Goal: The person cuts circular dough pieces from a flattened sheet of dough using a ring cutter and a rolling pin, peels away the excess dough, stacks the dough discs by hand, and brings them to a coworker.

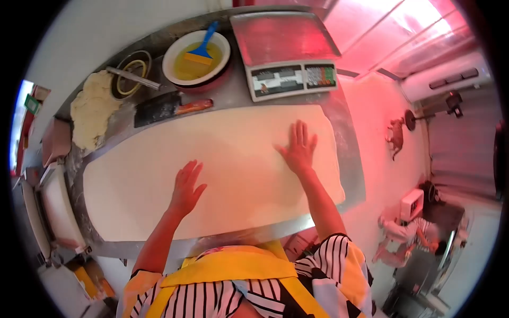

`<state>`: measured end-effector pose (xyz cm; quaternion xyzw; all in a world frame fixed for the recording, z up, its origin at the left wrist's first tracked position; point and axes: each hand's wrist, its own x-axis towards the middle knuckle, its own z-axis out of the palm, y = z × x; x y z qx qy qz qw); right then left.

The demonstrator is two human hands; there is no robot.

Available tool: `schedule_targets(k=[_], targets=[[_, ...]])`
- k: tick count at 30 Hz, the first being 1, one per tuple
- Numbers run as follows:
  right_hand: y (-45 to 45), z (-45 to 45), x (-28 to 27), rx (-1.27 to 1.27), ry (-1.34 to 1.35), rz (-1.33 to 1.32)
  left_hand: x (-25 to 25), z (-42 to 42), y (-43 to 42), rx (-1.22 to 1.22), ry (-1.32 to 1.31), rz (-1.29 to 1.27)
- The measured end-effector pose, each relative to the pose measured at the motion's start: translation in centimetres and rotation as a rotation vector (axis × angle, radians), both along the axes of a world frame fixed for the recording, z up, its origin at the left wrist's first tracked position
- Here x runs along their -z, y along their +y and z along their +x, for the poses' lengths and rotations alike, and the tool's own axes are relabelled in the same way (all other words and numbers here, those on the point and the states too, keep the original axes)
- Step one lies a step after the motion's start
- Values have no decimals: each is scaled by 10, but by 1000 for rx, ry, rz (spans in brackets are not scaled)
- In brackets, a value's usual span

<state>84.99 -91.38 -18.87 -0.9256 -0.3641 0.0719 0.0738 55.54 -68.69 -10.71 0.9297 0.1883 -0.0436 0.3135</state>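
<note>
A wide sheet of rolled dough (233,138) covers most of the metal table in front of me. My left hand (187,185) is over the dough's middle near its front edge, fingers stretched out and holding nothing. Toward the right end of the sheet, my right hand (299,148) has its fingers spread, palm down on or just above the dough. Beyond the sheet lies a cleaver (159,108) with a dark blade and reddish handle. A white bowl (168,63) of yellow oil holds a pastry brush (204,47) with a blue handle.
A digital scale (291,79) stands at the table's back right. A lump of dough (93,111) sits at the back left beside a metal bowl (121,90). On the floor to the right are a cat (396,138) and a seated person (419,236).
</note>
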Motion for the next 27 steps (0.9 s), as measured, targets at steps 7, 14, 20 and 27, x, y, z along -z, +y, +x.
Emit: schedule_targets(k=[7, 14, 20, 27], targets=[[41, 42, 0, -146, 36, 2, 18, 47, 25, -46, 13, 132], [247, 25, -110, -491, 196, 591, 22, 24, 77, -265, -97, 118], [483, -34, -130, -539, 170, 124, 0, -22, 107, -430, -213, 137], [461, -12, -162, -463, 277, 380, 3, -52, 79, -514, -259, 115]])
